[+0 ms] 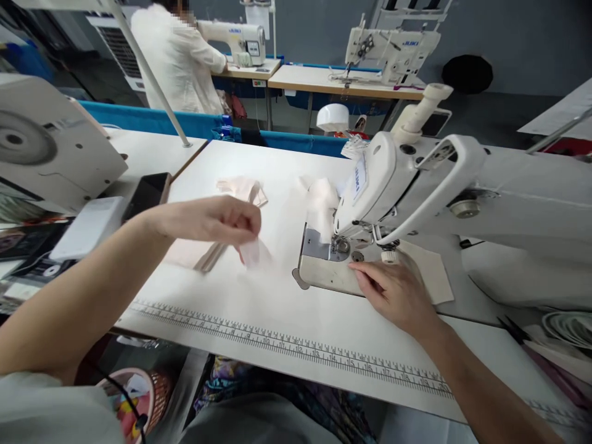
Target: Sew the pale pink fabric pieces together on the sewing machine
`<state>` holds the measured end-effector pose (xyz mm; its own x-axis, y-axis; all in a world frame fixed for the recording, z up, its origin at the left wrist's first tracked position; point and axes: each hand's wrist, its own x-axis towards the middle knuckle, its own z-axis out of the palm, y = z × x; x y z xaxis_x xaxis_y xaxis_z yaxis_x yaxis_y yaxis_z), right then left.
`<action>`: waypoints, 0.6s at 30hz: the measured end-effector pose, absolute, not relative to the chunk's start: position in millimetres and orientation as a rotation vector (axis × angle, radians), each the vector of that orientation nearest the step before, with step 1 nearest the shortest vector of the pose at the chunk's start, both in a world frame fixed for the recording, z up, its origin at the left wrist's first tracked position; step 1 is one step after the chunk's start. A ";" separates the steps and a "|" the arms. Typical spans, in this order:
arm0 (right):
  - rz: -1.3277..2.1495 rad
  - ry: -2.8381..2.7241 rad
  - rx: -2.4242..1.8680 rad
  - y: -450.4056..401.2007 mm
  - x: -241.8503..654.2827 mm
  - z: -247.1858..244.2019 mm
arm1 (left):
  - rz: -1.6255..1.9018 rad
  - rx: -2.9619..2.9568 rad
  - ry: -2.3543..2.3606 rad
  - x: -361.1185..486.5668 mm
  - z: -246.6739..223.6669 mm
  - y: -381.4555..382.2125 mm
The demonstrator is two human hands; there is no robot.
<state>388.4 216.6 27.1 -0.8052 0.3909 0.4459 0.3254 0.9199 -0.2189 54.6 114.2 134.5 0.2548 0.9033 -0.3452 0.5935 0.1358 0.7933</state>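
My left hand (222,219) is raised over the white table, its fingers closed on a small pale pink fabric piece (253,256) that hangs down, blurred by motion. Just in front of the sewing machine's needle area (341,246), my right hand (393,296) rests with thumb and fingertips drawn together. Whether anything lies between those fingertips I cannot make out. Another pale pink piece of cloth (322,200) lies behind the presser foot. Beneath and beyond my left hand are a stack of folded fabric (197,254) and a smaller pile of cut pieces (243,189).
A printed ruler strip (296,348) runs along the table's front edge. At left are a phone (147,194), a white box (87,228) and another machine (50,145). Dark scissors (513,330) lie at right. A pink basket (155,394) stands below. A person (178,58) works beyond.
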 end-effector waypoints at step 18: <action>0.082 -2.740 -0.290 186.4 375.3 28.3 | 0.614 2.583 1.518 167.9 58.3 84.1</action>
